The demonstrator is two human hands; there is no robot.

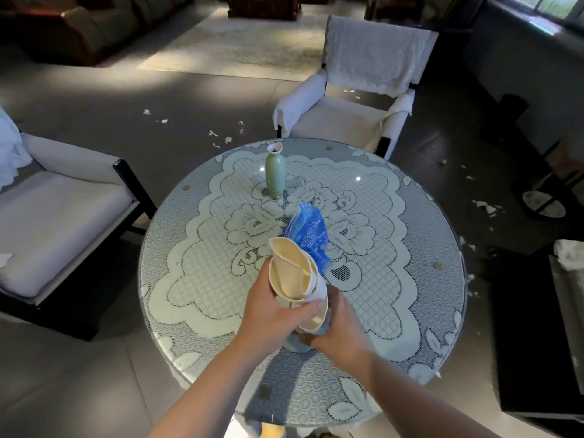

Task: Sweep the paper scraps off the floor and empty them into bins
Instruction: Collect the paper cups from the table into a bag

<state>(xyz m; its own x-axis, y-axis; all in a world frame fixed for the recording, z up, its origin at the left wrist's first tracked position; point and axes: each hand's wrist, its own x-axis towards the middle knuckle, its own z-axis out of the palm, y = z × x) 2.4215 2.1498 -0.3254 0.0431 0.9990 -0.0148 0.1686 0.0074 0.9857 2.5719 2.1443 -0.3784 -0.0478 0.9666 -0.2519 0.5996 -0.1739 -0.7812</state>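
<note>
Dim living room with a grey tiled floor (94,99), and white paper scraps (221,135) are scattered on it beyond the round glass worktop (410,311), with more scraps over on the right side near a dark stand. Lace cloth under the glass, a pale green vase (275,173) standing upright toward the far side. Two white-covered armchairs, one across the worktop (357,90) and one on the left (57,210). Over the near part of the worktop the left hand (271,311) grips a rolled cream-coloured cloth (292,273), fingers curled around its lower end. A blue plastic packet (308,232) sticks up right behind it. The right hand (338,330) is curled around the bottom of the bundle, though I can't tell exactly which piece it holds.
</note>
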